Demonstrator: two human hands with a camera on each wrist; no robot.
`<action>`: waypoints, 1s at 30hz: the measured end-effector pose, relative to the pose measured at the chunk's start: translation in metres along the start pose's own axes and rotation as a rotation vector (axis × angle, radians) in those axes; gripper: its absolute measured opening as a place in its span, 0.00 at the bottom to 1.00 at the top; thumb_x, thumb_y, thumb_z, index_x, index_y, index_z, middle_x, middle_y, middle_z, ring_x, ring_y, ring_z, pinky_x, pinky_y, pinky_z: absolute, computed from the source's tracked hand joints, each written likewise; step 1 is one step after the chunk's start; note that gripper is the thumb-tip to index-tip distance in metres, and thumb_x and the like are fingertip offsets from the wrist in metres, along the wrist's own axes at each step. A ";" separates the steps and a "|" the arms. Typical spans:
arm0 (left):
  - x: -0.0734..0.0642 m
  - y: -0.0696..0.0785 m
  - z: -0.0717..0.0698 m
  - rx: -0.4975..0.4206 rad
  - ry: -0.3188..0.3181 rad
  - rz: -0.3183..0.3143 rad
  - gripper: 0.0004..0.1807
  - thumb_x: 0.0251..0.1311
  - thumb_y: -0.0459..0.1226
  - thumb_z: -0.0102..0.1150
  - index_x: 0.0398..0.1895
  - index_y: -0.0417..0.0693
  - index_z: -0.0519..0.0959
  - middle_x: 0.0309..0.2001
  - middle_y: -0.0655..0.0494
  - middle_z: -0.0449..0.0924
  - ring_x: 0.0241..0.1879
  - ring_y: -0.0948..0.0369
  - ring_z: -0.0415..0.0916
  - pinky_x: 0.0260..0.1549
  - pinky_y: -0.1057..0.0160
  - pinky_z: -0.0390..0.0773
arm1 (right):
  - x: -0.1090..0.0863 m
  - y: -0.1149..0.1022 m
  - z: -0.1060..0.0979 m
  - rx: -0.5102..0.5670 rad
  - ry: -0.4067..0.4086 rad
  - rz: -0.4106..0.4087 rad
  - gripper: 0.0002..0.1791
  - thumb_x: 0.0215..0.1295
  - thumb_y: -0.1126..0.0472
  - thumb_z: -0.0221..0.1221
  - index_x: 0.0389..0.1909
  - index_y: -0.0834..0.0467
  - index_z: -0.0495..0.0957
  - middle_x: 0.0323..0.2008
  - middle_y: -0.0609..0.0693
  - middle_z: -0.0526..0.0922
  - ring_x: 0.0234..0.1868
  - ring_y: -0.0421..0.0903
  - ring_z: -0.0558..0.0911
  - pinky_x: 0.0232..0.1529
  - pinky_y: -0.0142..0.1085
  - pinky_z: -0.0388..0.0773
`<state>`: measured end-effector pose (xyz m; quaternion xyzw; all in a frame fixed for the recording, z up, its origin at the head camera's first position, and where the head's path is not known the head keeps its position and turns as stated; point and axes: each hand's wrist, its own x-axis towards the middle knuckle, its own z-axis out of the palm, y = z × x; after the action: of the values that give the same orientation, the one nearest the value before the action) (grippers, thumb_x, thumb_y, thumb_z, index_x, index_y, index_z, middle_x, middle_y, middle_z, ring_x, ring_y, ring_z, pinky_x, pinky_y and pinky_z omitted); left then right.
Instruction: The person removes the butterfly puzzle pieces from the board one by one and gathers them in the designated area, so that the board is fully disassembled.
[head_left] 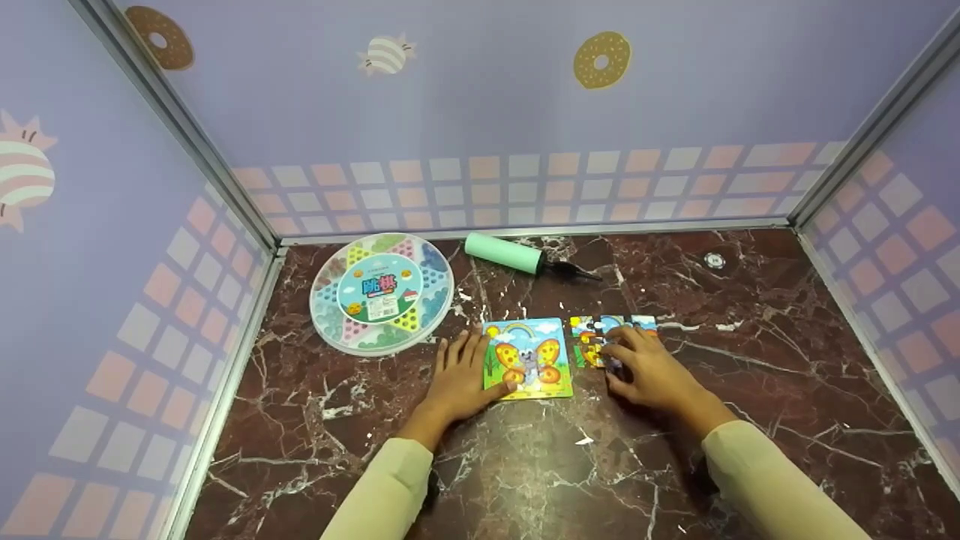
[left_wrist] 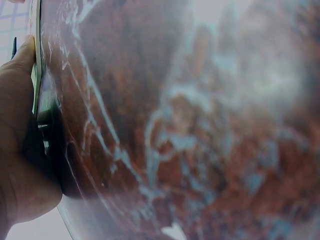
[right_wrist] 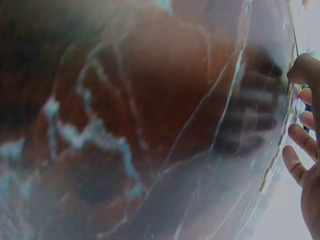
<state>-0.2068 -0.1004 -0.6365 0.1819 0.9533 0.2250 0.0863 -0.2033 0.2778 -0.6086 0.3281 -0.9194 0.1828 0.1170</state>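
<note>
Bordering veined maroon surface (head_left: 780, 375): patterned lilac walls (head_left: 480, 105).

Puzzle pieces (head_left: 588, 353) partly hidden by the right hand (head_left: 651, 370) (2 sleeves (head_left: 772, 480) cropped at bottom).

Tabletop (head_left: 787, 352): veined dark-red stone look, polished, glossy, throwing reflections. Near far left corner, game box (head_left: 381, 289): clear shiny plastic. Along far edge, strip (head_left: 675, 227): pale metal; close by, pump (head_left: 501, 253): smooth mint plastic. Butterfly board (head_left: 534, 356): smooth, printed; wood or card, hard to tell. Sleeves (head_left: 386, 487): matt cloth.
</note>
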 end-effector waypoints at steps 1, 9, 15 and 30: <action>0.000 0.000 0.000 0.001 0.002 0.000 0.61 0.72 0.73 0.55 0.92 0.45 0.48 0.93 0.45 0.42 0.92 0.42 0.39 0.88 0.33 0.31 | -0.001 0.001 0.000 -0.002 0.002 -0.001 0.21 0.62 0.60 0.76 0.56 0.61 0.88 0.62 0.66 0.82 0.59 0.64 0.83 0.61 0.65 0.83; 0.001 -0.002 0.002 0.033 0.010 0.002 0.61 0.71 0.74 0.53 0.92 0.44 0.48 0.92 0.45 0.44 0.91 0.42 0.40 0.88 0.33 0.32 | -0.005 0.008 -0.002 0.001 0.014 0.006 0.21 0.61 0.61 0.75 0.54 0.62 0.89 0.59 0.65 0.83 0.55 0.65 0.83 0.58 0.65 0.82; 0.000 -0.002 0.001 0.016 0.013 0.005 0.61 0.72 0.73 0.55 0.92 0.43 0.49 0.92 0.44 0.44 0.91 0.41 0.41 0.88 0.32 0.32 | -0.008 0.011 -0.005 -0.007 0.002 0.031 0.20 0.61 0.60 0.75 0.54 0.61 0.89 0.58 0.63 0.83 0.55 0.63 0.83 0.57 0.63 0.83; 0.000 0.000 0.001 0.026 0.003 0.001 0.60 0.73 0.72 0.55 0.92 0.44 0.49 0.93 0.45 0.42 0.91 0.41 0.40 0.88 0.32 0.32 | -0.010 0.011 -0.004 -0.024 0.005 0.001 0.18 0.63 0.59 0.75 0.52 0.61 0.91 0.55 0.62 0.83 0.55 0.63 0.84 0.55 0.64 0.84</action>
<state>-0.2066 -0.1004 -0.6375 0.1832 0.9562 0.2128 0.0823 -0.2029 0.2928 -0.6113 0.3259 -0.9213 0.1727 0.1229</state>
